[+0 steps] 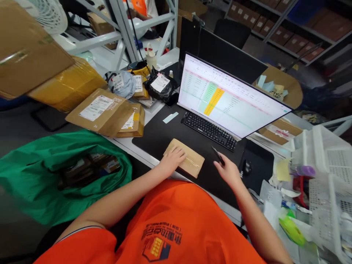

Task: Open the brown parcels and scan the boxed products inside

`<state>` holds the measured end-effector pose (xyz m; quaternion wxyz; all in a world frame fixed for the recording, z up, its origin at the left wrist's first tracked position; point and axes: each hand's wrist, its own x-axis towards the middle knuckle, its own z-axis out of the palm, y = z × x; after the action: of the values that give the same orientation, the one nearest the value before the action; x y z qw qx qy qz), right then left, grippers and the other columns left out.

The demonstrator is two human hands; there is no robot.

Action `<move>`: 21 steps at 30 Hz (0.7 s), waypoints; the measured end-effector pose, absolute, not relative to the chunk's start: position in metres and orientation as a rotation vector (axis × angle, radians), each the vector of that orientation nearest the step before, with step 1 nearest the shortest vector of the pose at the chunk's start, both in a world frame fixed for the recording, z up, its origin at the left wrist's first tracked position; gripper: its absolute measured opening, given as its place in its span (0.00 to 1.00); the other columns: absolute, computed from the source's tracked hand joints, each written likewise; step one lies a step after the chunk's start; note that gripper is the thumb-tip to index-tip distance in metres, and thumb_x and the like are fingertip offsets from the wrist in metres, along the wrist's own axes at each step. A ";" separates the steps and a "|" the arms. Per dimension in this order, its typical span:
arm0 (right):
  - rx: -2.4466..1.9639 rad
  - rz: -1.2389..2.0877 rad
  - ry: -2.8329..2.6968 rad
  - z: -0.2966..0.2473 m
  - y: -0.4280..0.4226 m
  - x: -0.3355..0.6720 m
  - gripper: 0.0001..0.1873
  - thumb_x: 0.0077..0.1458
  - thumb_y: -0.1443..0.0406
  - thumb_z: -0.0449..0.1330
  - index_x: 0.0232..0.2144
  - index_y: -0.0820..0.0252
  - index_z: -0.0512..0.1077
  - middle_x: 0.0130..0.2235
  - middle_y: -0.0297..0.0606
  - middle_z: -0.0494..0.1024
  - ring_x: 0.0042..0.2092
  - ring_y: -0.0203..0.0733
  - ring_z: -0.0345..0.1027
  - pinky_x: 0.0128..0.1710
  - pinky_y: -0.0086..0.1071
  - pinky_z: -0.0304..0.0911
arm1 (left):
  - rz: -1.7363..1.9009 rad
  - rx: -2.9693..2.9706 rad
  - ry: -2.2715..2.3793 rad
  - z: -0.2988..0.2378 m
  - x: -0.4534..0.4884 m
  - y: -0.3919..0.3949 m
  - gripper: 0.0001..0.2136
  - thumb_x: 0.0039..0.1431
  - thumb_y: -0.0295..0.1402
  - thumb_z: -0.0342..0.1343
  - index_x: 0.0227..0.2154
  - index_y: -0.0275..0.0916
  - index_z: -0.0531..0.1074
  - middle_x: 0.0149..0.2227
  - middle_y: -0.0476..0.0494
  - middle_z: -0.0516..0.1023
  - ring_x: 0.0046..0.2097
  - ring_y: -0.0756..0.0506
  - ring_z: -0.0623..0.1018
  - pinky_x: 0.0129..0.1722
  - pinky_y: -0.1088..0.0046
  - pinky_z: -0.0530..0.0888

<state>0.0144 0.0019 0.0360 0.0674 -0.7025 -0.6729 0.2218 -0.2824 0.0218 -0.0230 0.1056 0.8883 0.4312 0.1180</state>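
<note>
A small flat brown cardboard box with shiny clear tape lies on the black desk mat. Across its left end rests my left hand, fingers laid over the top face; the hand looks open and its thumb is hard to make out. My right hand is closed around a slim black pen-like tool, whose tip points up and left. It hovers right of the box, apart from it. Whether the tool is a pen or a cutter cannot be told.
Behind the mat stand a keyboard and a lit monitor. Cardboard parcels and a black bag parcel crowd the left. A green sack holds boxes. To the right are a mouse and white baskets.
</note>
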 end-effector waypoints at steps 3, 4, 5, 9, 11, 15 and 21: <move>-1.907 0.853 -1.805 -0.002 0.034 -0.021 0.41 0.49 0.53 0.66 0.64 0.52 0.63 0.42 0.34 0.78 0.40 0.41 0.71 0.41 0.34 0.66 | 0.289 2.641 1.164 -0.027 -0.287 0.027 0.17 0.67 0.23 0.46 0.54 0.40 0.72 0.53 0.38 0.74 0.60 0.41 0.70 0.63 0.57 0.65; -1.856 0.947 -1.790 -0.015 0.042 -0.032 0.44 0.45 0.54 0.69 0.64 0.52 0.62 0.44 0.34 0.77 0.40 0.40 0.70 0.42 0.33 0.66 | 0.259 2.657 1.138 -0.028 -0.288 0.028 0.18 0.67 0.23 0.45 0.55 0.40 0.71 0.54 0.37 0.74 0.60 0.41 0.70 0.63 0.58 0.66; -1.816 1.052 -1.776 -0.026 0.049 -0.040 0.46 0.42 0.56 0.70 0.64 0.51 0.62 0.45 0.33 0.76 0.40 0.39 0.70 0.42 0.33 0.65 | 0.231 2.675 1.115 -0.028 -0.290 0.029 0.19 0.66 0.22 0.45 0.56 0.39 0.70 0.56 0.37 0.73 0.61 0.40 0.70 0.63 0.58 0.66; -1.785 1.308 -1.664 -0.054 0.058 -0.049 0.43 0.39 0.58 0.72 0.59 0.52 0.66 0.42 0.30 0.76 0.35 0.34 0.67 0.38 0.31 0.63 | 0.128 2.760 1.064 -0.021 -0.288 0.028 0.20 0.65 0.22 0.46 0.58 0.38 0.69 0.57 0.34 0.73 0.61 0.38 0.70 0.64 0.55 0.64; -1.791 1.283 -1.636 -0.060 0.056 -0.047 0.39 0.39 0.59 0.72 0.56 0.51 0.68 0.41 0.29 0.76 0.35 0.34 0.67 0.38 0.31 0.62 | 0.064 2.784 1.016 -0.016 -0.280 0.027 0.20 0.64 0.23 0.52 0.58 0.40 0.69 0.57 0.35 0.73 0.60 0.38 0.71 0.64 0.54 0.63; -1.785 1.277 -1.583 -0.064 0.053 -0.043 0.34 0.39 0.59 0.72 0.50 0.52 0.70 0.39 0.27 0.77 0.34 0.33 0.67 0.37 0.30 0.62 | -0.026 2.737 0.955 -0.014 -0.256 0.024 0.24 0.56 0.28 0.63 0.57 0.40 0.69 0.55 0.36 0.74 0.57 0.37 0.73 0.58 0.57 0.69; -1.785 1.261 -1.496 -0.063 0.049 -0.042 0.30 0.39 0.59 0.73 0.47 0.53 0.70 0.39 0.27 0.78 0.36 0.34 0.69 0.37 0.29 0.62 | 0.038 2.750 0.936 -0.024 -0.245 0.023 0.19 0.59 0.29 0.61 0.54 0.38 0.71 0.49 0.37 0.77 0.53 0.38 0.77 0.58 0.59 0.70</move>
<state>-0.0421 0.0492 -0.0629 0.2439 -0.6536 -0.5479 0.4616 -0.2455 0.0229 -0.0241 0.1177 0.9400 0.3199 0.0129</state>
